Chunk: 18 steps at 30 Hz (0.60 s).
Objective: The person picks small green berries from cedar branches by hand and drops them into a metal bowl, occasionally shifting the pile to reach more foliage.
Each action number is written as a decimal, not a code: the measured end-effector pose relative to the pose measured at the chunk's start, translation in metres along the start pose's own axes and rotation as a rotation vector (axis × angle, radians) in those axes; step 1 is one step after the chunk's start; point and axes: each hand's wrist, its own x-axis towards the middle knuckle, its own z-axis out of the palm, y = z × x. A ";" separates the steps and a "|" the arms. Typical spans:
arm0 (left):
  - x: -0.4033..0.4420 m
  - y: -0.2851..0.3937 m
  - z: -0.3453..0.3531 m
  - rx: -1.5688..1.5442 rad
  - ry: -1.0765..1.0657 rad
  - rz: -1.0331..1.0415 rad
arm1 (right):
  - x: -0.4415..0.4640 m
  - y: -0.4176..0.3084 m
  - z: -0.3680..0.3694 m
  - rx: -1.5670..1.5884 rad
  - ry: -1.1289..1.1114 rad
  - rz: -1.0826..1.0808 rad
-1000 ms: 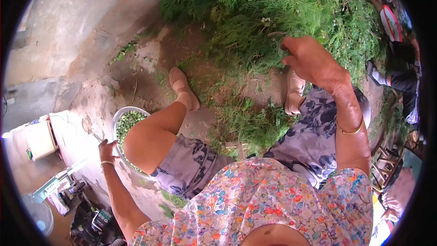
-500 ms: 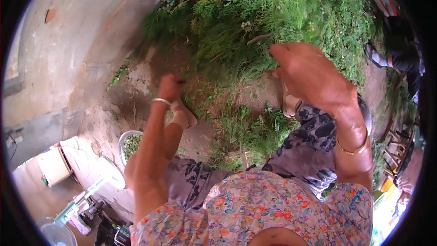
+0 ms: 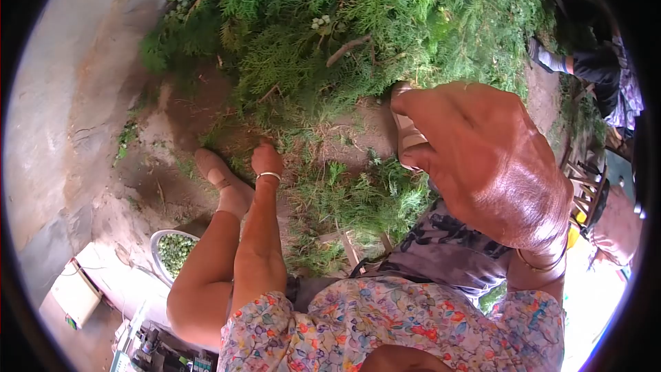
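My left hand is low over the littered ground between my feet, to the right of my left shoe. Its fingers are curled in, and whatever they hold is hidden. Large and close to the camera, my right hand is bent with fingers and thumb drawn together; I cannot make out anything in them. It covers part of my right shoe. Beyond both hands lies a heap of green conifer branches with pale cones. A bare cut stem sticks out of it.
A bowl of green cones stands beside my left leg. Loose sprigs litter the ground between my legs. A wall rises at left. At right are another person's leg and a wooden stool.
My left hand has come down to the ground between my feet. My right hand is nearer the camera. The view has shifted, bringing the bowl of cones more into sight.
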 end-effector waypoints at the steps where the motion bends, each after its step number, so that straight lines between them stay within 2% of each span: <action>1: 0.003 0.001 0.002 -0.002 -0.007 0.006 | 0.001 0.000 -0.003 0.003 -0.003 0.020; 6: 0.009 -0.014 0.007 -0.093 0.039 0.067 | -0.001 0.002 -0.001 -0.077 0.016 0.120; 8: 0.004 -0.016 0.011 -0.131 0.023 0.111 | -0.004 0.013 -0.004 0.025 0.226 0.096; 10: -0.009 -0.013 0.024 -0.817 -0.097 0.028 | -0.007 0.018 -0.008 0.014 0.271 0.085; 12: -0.026 0.013 0.004 -1.201 -0.474 -0.146 | -0.010 0.022 -0.011 0.003 0.319 0.073; 14: -0.046 0.055 -0.031 -1.344 -0.584 -0.203 | -0.014 0.026 -0.011 -0.042 0.314 0.137; 15: -0.048 0.071 -0.040 -1.341 -0.577 -0.195 | -0.015 0.028 -0.012 -0.043 0.324 0.137; 17: -0.051 0.098 -0.057 -1.676 -0.692 -0.127 | -0.015 0.033 -0.013 0.000 0.311 0.128; 18: -0.054 0.109 -0.068 -1.669 -0.687 -0.113 | -0.015 0.034 -0.011 -0.003 0.326 0.130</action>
